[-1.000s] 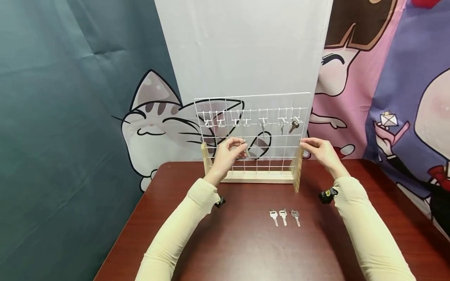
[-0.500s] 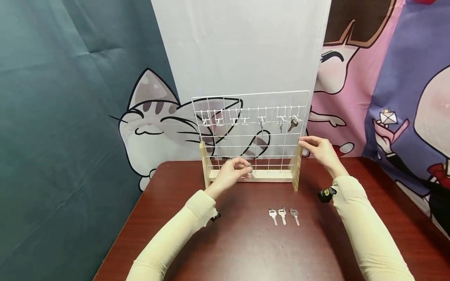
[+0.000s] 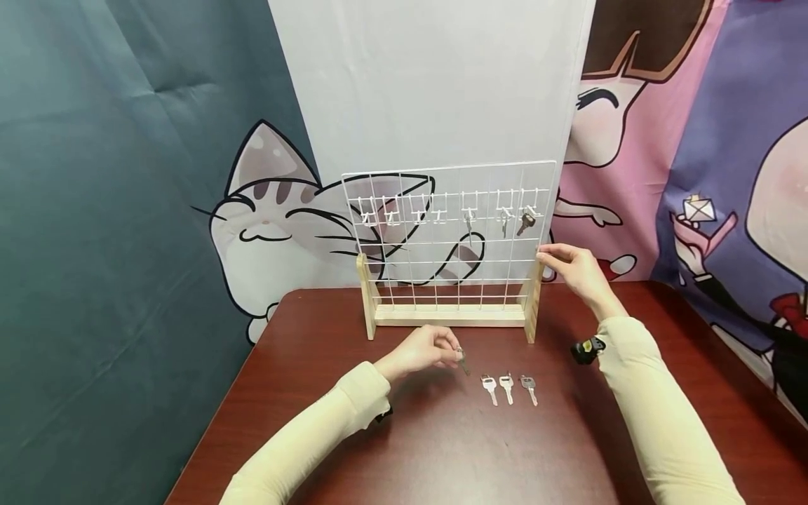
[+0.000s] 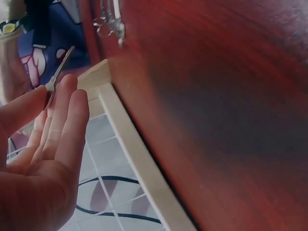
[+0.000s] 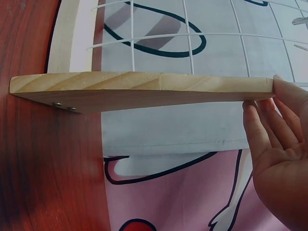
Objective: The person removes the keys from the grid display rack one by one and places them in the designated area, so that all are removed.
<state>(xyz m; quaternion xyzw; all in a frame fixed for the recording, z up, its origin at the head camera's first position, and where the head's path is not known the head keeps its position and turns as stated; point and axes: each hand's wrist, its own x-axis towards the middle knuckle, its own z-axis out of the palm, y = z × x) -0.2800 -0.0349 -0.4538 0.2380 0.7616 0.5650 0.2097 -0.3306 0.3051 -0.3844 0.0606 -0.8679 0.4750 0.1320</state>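
Note:
A small key hangs from the fingertips of my left hand, just over the table left of the loose keys. In the left wrist view the thumb and fingers pinch this key, its blade sticking out. My right hand grips the top of the rack's right wooden post; up close in the right wrist view, thumb and fingers pinch the post's end. Three loose keys lie in a row on the table: a left key, a middle key and a right key.
The white wire grid rack stands upright on a wooden base near the table's back edge. Three keys hang from its right-hand hooks, including a darker key. Bare hooks line its left half. Printed curtains hang behind.
My left hand has come down from in front of the grid to the tabletop, shifting slightly right with the key pinched. The right hand keeps its hold on the post.

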